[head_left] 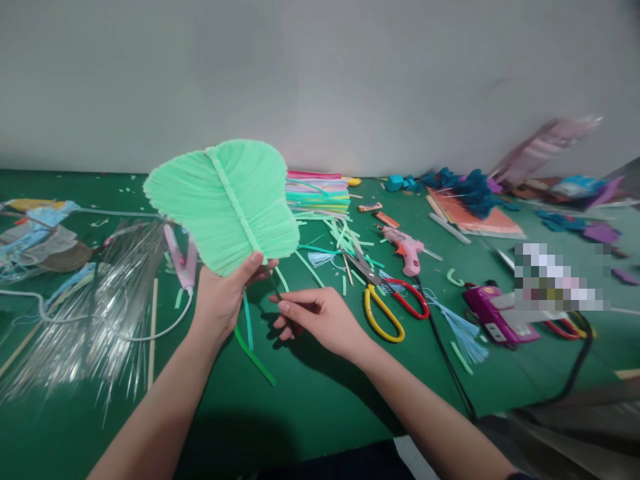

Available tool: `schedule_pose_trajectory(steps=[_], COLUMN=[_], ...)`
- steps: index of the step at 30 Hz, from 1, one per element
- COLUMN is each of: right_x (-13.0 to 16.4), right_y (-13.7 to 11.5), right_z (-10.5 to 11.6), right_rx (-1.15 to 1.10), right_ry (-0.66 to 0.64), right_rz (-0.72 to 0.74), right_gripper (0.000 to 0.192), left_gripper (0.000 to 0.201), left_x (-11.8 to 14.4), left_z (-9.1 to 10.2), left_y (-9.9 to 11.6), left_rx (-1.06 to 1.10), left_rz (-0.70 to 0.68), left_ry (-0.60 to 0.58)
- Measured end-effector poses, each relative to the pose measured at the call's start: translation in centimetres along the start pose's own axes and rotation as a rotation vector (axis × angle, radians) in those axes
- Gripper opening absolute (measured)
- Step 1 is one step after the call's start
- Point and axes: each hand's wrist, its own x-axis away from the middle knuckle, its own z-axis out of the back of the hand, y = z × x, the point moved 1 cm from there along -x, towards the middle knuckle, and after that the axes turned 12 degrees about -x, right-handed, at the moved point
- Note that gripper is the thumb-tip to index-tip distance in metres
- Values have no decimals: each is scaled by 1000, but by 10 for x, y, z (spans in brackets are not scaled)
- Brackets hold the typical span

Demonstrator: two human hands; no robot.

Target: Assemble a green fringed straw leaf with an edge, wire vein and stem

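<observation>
My left hand [224,293] grips a mint-green fan-shaped leaf [220,203] near its base, thumb in front. The leaf looks made of fuzzy pipe cleaners in rows, with a raised rib down its middle. From its lower end a thin dark stem [273,283] runs down to my right hand [317,321], which is closed on it between thumb and fingers. Below the hands, green strips [255,357] lie on the table. Red-and-yellow-handled scissors [380,293] rest open to the right of my right hand.
Bundled coloured pipe cleaners [320,193] lie behind the leaf, with cut pieces around them. A pink glue gun [406,248] sits beyond the scissors. Thin clear rods [110,300] and a pink corded tool [184,263] lie left. A magenta device [493,310] stands at right.
</observation>
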Motion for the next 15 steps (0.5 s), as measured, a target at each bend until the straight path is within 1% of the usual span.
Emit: schedule_pose_trajectory(steps=[5, 10, 15], right_x=[2, 1, 1], right_y=[-3, -2, -1], right_z=[0, 1, 0], right_rx=[13, 6, -21], right_ry=[-4, 1, 5], right_rz=[-11, 0, 8], right_gripper=[38, 38, 38], left_gripper=[42, 31, 29], left_x=[1, 0, 0], left_z=[0, 0, 0], left_y=[-2, -4, -5], left_rx=[-23, -39, -28], left_rz=[-9, 8, 5], left_ry=[-16, -15, -49])
